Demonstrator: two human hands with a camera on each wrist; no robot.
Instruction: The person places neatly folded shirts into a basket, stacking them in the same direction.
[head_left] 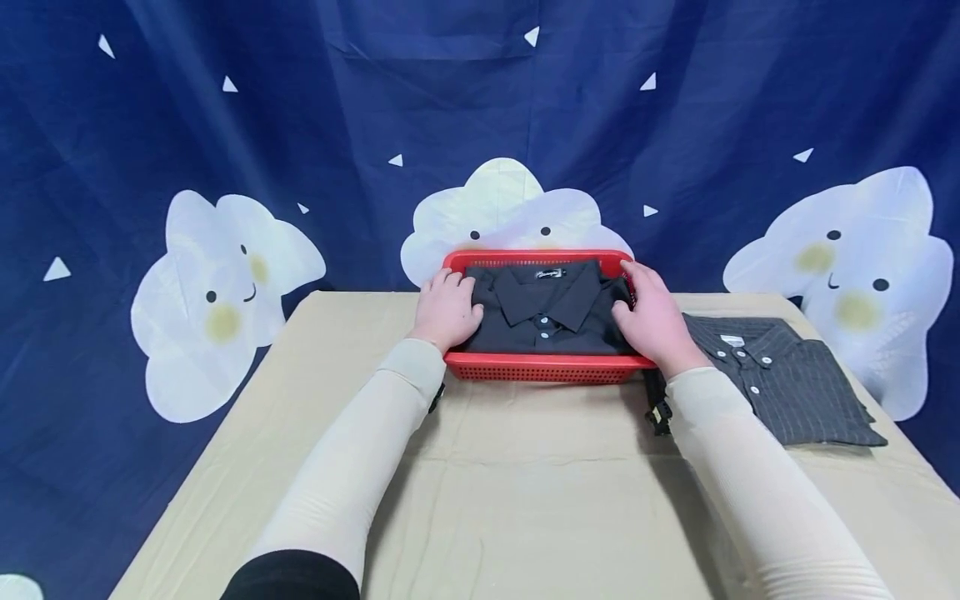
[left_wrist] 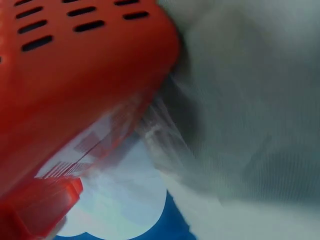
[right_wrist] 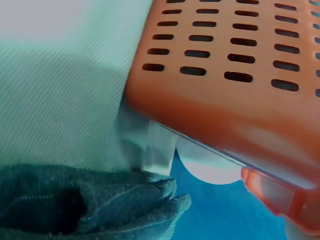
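The black shirt [head_left: 555,310] lies folded inside the red basket [head_left: 543,368], its collar toward the far edge of the tabletop [head_left: 525,500] and two pale buttons showing below the collar. The basket is at the far edge of the tabletop, near the middle of this edge, its long side along it; whether its bottom touches the tabletop, I cannot tell. The two hands are apart from each other, one at each short end of the basket. The left hand [head_left: 447,310] holds the left end, with the thumb inside over the shirt. The right hand [head_left: 651,315] holds the right end in the same manner, its thumb also above the shirt. How firmly the fingers press is not possible to see. The left wrist view shows a label [left_wrist: 75,150] with dark bars on the basket, partly blurred. Near the far right corner of the tabletop lies a folded grey striped shirt [head_left: 802,387], its collar also toward the far edge, beside the right forearm. Both arms wear pale sleeves [head_left: 375,433], and a black strap [head_left: 657,412] hangs at the right wrist. Behind the far edge there is a dark blue curtain [head_left: 450,92] with white clouds [head_left: 513,204] and small white triangles.
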